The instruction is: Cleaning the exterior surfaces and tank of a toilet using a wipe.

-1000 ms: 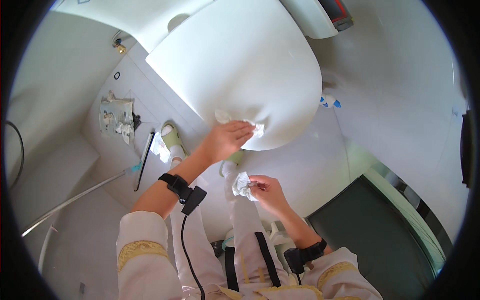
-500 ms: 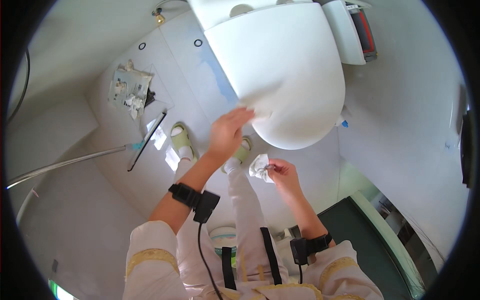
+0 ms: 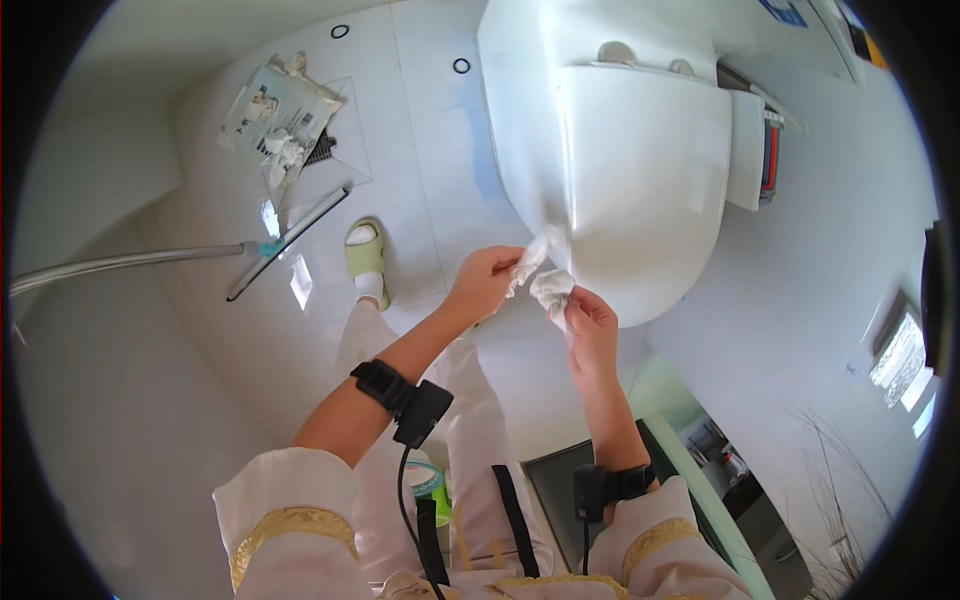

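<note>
My left hand (image 3: 484, 287) pinches a thin, twisted strip of white tissue (image 3: 530, 264) beside the left front edge of the white toilet lid (image 3: 645, 180), which is down. Close to it, my right hand (image 3: 591, 325) grips a crumpled wad of white tissue (image 3: 551, 286) in front of the lid. The two tissues hang very near each other, and I cannot tell whether they touch. Fingertips on both hands are partly covered by the paper.
On the floor at left lie a plastic bag (image 3: 262, 112) with crumpled tissue on it, a dark drain grate (image 3: 320, 148) and a squeegee (image 3: 288, 243) with a long metal pole. Two black rings (image 3: 461, 66) lie farther back. A grey-and-red box (image 3: 771, 155) sits right of the toilet.
My left hand has come back from the lid, and tissue now shows in its fingers. My right hand has risen toward it with its wad. The whole view has shifted, placing the toilet farther right.
</note>
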Motion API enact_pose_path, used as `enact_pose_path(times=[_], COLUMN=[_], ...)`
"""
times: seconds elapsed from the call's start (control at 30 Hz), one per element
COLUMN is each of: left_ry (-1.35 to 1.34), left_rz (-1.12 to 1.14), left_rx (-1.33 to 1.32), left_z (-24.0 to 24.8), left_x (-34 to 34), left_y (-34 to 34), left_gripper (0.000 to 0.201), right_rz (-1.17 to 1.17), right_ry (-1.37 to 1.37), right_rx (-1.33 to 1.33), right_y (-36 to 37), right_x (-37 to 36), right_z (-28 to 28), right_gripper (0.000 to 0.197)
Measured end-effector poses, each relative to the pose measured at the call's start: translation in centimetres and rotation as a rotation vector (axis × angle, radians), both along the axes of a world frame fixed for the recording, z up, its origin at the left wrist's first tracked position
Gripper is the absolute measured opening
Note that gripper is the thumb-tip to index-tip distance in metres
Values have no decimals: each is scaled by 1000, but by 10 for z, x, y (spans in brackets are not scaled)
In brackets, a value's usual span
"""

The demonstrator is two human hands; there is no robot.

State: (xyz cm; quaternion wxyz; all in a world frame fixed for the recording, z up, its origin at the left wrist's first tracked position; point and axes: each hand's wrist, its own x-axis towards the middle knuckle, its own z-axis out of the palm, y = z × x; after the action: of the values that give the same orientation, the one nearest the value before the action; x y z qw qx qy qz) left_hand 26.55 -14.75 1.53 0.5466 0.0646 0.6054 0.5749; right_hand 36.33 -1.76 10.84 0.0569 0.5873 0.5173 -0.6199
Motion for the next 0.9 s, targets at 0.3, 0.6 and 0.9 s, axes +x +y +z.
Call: enact_pose_path(times=[0.3,0.6,0.9], left_ry=[-796,-554,-818], left_rz=[618,577,860], left_rx=[348,161,192], left_z=[20,-8,-20], left_x=[-41,-47,-103], left_y=[-48,-58,-43], left_gripper=[49,40,36], right_rz=[305,710,1014], right_ry=[91,87,47], right_rx=[-38,194,1255], right_y=[-61,-59,56], right_x=[-77,-101,-145], right_z=[-15,-18,-4], right_gripper=[51,42,36])
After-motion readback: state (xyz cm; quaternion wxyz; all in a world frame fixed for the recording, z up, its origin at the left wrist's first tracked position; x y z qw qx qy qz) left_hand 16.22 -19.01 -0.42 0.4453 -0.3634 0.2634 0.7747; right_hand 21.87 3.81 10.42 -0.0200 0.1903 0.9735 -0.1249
